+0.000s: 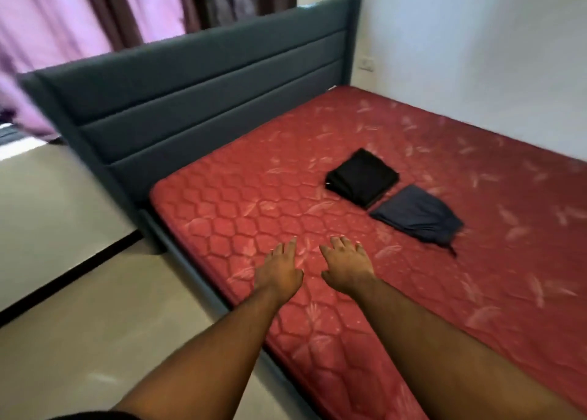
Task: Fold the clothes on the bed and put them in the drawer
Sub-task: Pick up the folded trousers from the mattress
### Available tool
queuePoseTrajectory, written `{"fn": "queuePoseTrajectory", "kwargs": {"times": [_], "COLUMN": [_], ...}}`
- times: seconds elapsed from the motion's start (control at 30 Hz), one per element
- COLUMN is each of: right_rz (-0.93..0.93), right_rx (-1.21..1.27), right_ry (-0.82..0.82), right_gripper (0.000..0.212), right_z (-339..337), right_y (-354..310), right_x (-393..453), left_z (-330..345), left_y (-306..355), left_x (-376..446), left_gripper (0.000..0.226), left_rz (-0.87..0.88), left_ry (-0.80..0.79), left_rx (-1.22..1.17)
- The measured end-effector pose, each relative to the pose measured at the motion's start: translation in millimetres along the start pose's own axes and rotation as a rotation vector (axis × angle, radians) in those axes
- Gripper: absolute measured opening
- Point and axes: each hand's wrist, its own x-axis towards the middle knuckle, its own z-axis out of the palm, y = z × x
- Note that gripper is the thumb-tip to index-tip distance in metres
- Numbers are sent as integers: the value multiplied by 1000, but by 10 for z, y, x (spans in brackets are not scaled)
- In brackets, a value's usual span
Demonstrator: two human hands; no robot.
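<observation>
Two folded garments lie side by side on the red quilted mattress (241, 203). The black folded garment (362, 176) is the farther one; the dark navy folded garment (417, 216) lies just right of and nearer than it, a cord trailing from its near corner. My left hand (279, 268) and my right hand (346, 265) reach out over the mattress near its left edge, palms down, fingers spread, holding nothing. Both hands are short of the garments, which lie up and to the right of them. No drawer is in view.
A dark grey upholstered headboard (197, 83) rises at the far left end of the bed. Pink and dark curtains (79, 16) hang behind it. Pale tiled floor (70, 261) runs along the bed's left side. A white wall (476, 54) borders the far side.
</observation>
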Motion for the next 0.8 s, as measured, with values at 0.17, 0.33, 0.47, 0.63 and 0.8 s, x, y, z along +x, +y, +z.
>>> {"fn": "queuePoseTrajectory", "kwargs": {"times": [0.17, 0.33, 0.47, 0.63, 0.8], "right_rz": [178, 280, 303, 328, 315], "right_rx": [109, 172, 255, 378, 365], "right_ry": [-8, 1, -17, -56, -117], "right_gripper": [64, 63, 65, 69, 69], "right_z": [-85, -44, -33, 174, 737], "right_y": [923, 1518, 1778, 2009, 2402], "right_x": [189, 528, 1077, 2034, 2929], "left_z": [163, 360, 466, 888, 1453], "left_y": [780, 1141, 1204, 965, 787], "left_x": [710, 1526, 2197, 3253, 4290], "left_gripper": [77, 74, 60, 76, 80], "left_rz": [107, 8, -182, -156, -114], "left_ry": [-18, -82, -136, -173, -214], "left_rx": [-191, -513, -754, -736, -562]}}
